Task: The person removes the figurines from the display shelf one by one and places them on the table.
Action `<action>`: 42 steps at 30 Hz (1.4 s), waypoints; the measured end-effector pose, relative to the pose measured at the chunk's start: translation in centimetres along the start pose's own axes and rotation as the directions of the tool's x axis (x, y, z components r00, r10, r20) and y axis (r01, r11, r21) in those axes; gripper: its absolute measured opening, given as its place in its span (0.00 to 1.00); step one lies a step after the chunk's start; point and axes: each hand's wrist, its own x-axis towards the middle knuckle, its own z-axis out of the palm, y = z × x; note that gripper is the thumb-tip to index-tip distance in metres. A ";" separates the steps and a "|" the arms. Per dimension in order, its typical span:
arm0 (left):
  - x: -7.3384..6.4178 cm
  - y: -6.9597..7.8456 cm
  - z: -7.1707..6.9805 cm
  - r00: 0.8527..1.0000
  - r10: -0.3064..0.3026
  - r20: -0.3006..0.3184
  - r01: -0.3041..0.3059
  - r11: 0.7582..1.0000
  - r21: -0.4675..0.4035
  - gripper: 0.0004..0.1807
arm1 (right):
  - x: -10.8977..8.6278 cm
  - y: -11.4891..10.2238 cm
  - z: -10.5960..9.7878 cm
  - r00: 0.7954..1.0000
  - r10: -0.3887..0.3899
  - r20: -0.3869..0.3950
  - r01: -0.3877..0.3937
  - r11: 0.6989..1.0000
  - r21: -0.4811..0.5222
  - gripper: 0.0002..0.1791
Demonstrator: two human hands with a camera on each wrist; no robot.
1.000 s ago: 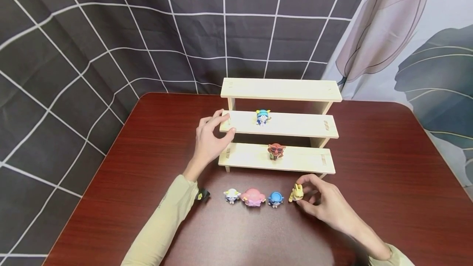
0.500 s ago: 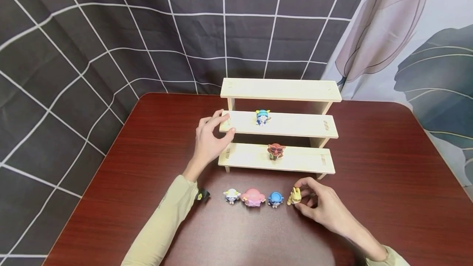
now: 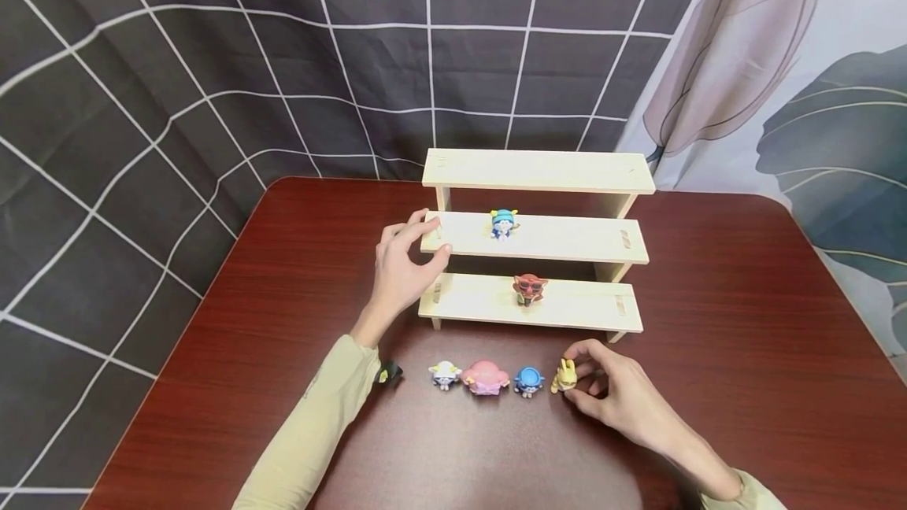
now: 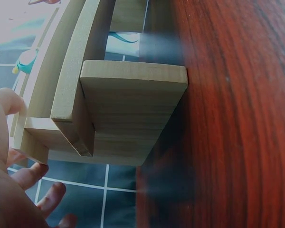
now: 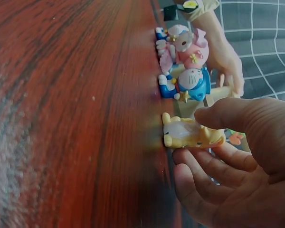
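- At far left of the row, a black figurine (image 3: pixel 390 373) is on the bench (image 3: pixel 723 274), partly hidden behind the left sleeve (image 3: pixel 319 415).
- The left hand (image 3: pixel 404 264) is at the left end of the middle tier of a three-tier wooden stand (image 3: pixel 538 171). The fingers are moderately spread and hold this end, with the thumb at the front edge. The stand looks stiff and rather light, so it may slide if pushed; the end of the board is a good place to hold.
- Next on the bench come a white figurine (image 3: pixel 445 376) and, just beside it, a pink figurine (image 3: pixel 486 378).
- Above them, a figurine with a turquoise hat (image 3: pixel 503 224) is upright on the middle tier.
- Further right, a blue-hatted figurine (image 3: pixel 528 382) stands on the bench, and behind it a red fox figurine with sunglasses (image 3: pixel 529 290) stands on the lowest tier.
- The yellow rabbit figurine (image 3: pixel 564 377) is at the right end of the row, in front of the stand, its feet apparently on the bench.
- The right hand (image 3: pixel 623 392) pinches this rabbit, thumb on one side, fingers on the other, the gap only as wide as the toy. I judge it light, hard and a little slippery; better to hold head or body than the thin ears.
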 end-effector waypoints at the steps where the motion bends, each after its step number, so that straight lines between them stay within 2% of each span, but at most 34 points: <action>1: 0.0 0.0 0.0 1.000 -0.003 0.000 0.003 1.000 0.002 0.24 | 0.0 0.0 0.0 1.000 -0.001 0.001 0.001 1.000 0.002 0.26; 15: 0.0 -0.1 0.1 1.000 0.025 -0.015 -0.025 1.000 -0.003 0.23 | 0.1 0.1 -0.1 1.000 0.013 0.012 -0.013 1.000 0.006 0.25; 24: 0.0 0.0 0.0 1.000 0.016 -0.005 -0.016 1.000 -0.003 0.23 | -0.1 -0.1 -0.1 1.000 0.017 -0.010 -0.017 1.000 -0.009 0.25; 29: 0.0 0.0 -0.1 1.000 0.008 -0.001 -0.009 1.000 -0.005 0.23 | 0.0 -0.4 -0.3 0.996 0.037 -0.079 -0.040 0.999 -0.027 0.22; 34: -0.1 0.0 -0.1 1.000 0.003 -0.004 -0.003 1.000 -0.009 0.24 | 0.5 -0.8 -1.0 0.983 0.040 -0.178 -0.048 0.998 -0.039 0.20; 42: -0.1 0.1 -0.1 1.000 -0.012 0.003 0.012 1.000 -0.005 0.24 | 2.2 -1.4 -3.3 0.959 -0.010 -0.283 -0.008 0.998 -0.062 0.19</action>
